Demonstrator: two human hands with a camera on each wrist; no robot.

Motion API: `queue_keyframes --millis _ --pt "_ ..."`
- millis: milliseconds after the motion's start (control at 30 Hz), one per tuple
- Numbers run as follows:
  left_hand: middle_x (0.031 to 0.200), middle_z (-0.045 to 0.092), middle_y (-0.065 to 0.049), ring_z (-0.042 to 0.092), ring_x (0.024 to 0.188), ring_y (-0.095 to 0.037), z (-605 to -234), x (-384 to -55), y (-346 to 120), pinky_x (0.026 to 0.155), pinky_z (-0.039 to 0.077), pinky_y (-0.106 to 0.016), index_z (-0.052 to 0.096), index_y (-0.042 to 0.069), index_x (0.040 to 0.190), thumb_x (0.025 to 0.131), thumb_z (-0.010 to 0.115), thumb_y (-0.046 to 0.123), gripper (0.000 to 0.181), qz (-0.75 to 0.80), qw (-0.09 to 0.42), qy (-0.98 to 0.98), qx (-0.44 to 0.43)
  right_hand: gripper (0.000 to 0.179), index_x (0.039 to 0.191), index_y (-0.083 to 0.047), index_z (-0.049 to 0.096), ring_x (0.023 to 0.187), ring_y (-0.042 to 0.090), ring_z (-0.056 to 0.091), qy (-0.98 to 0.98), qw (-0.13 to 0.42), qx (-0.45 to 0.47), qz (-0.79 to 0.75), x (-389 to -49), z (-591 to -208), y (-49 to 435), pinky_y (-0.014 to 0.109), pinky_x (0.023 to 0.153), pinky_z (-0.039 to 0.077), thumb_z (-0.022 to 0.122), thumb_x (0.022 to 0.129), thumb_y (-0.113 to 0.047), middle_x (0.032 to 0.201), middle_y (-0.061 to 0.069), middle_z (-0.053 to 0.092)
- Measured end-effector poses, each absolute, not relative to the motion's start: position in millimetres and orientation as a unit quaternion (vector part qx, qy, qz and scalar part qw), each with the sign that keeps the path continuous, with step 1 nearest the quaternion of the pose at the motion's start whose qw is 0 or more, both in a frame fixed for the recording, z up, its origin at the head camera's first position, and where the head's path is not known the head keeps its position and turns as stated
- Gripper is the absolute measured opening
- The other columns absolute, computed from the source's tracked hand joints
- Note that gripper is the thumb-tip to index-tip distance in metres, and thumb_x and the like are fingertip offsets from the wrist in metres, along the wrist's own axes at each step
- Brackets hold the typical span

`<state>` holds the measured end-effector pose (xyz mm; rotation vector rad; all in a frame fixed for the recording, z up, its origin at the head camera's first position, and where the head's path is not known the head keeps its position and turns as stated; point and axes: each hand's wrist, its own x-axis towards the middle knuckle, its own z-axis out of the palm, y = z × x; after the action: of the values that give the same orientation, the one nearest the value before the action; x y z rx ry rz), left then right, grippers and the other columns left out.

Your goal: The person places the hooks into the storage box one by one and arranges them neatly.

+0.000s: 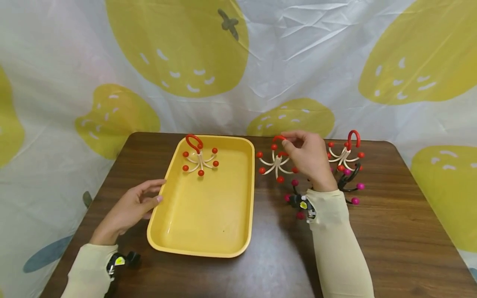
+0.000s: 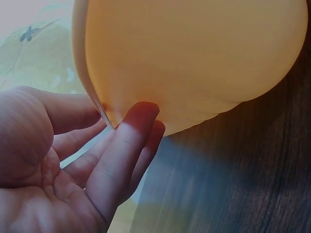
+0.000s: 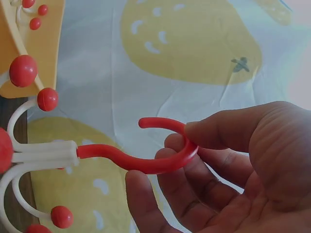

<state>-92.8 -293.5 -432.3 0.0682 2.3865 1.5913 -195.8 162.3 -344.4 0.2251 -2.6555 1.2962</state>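
In the head view my right hand (image 1: 307,159) pinches the red hook of a white multi-arm hook hanger (image 1: 277,162) with red ball tips. Close up in the right wrist view, thumb and fingers hold the curve of that hook (image 3: 165,162), its white arms pointing left. My left hand (image 1: 128,211) is at the left side of a yellow tray (image 1: 208,198). From the left wrist, the thumb meets the rim while fingertips (image 2: 143,114) press the outer wall. Inside the tray, toward its back left, stands a similar red-tipped hanger (image 1: 200,157).
Another red-tipped white hanger (image 1: 344,155) stands at the back right of the brown table (image 1: 391,227). Black hanger parts with magenta tips (image 1: 348,186) lie in front of it and beside my right wrist, partly hidden. A fruit-patterned curtain (image 1: 298,54) hangs behind the table.
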Motion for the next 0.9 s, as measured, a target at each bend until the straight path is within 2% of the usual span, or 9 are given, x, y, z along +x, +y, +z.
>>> queue_keyframes --millis 233,500,733,900 --pt "0.151 0.054 -0.03 0.073 0.111 -0.037 -430 -92 -294 0.075 0.068 -0.044 0.044 0.008 0.16 0.107 0.063 0.014 0.056 0.554 0.14 0.82 0.03 0.022 0.121 -0.011 0.08 0.089 0.019 0.068 -0.886 0.114 0.088 0.441 -192 -335 156 0.024 0.073 0.051 0.07 0.102 -0.018 0.102 0.011 0.079" --pt "0.151 0.054 -0.029 0.073 0.113 -0.038 -430 -95 -292 0.075 0.068 -0.045 0.043 0.009 0.161 0.108 0.063 0.015 0.057 0.56 0.145 0.815 0.034 0.021 0.118 -0.011 0.081 0.08 0.016 0.065 -0.869 0.127 0.1 0.468 -189 -325 144 0.02 0.065 0.05 0.071 0.1 -0.015 0.097 0.011 0.078" --pt "0.15 0.054 -0.031 0.074 0.11 -0.036 -429 -93 -291 0.075 0.068 -0.044 0.042 0.008 0.16 0.108 0.062 0.014 0.056 0.564 0.153 0.811 0.033 0.021 0.118 -0.006 0.08 0.083 0.014 0.07 -0.854 0.124 0.125 0.49 -186 -323 130 0.018 0.071 0.053 0.072 0.099 -0.01 0.098 0.013 0.079" --pt "0.15 0.055 -0.03 0.074 0.11 -0.036 -428 -95 -290 0.075 0.068 -0.044 0.043 0.009 0.16 0.108 0.062 0.014 0.056 0.563 0.151 0.812 0.035 0.02 0.117 -0.009 0.081 0.078 0.017 0.068 -0.853 0.126 0.15 0.483 -188 -322 119 0.019 0.062 0.05 0.071 0.1 -0.01 0.095 0.011 0.079"
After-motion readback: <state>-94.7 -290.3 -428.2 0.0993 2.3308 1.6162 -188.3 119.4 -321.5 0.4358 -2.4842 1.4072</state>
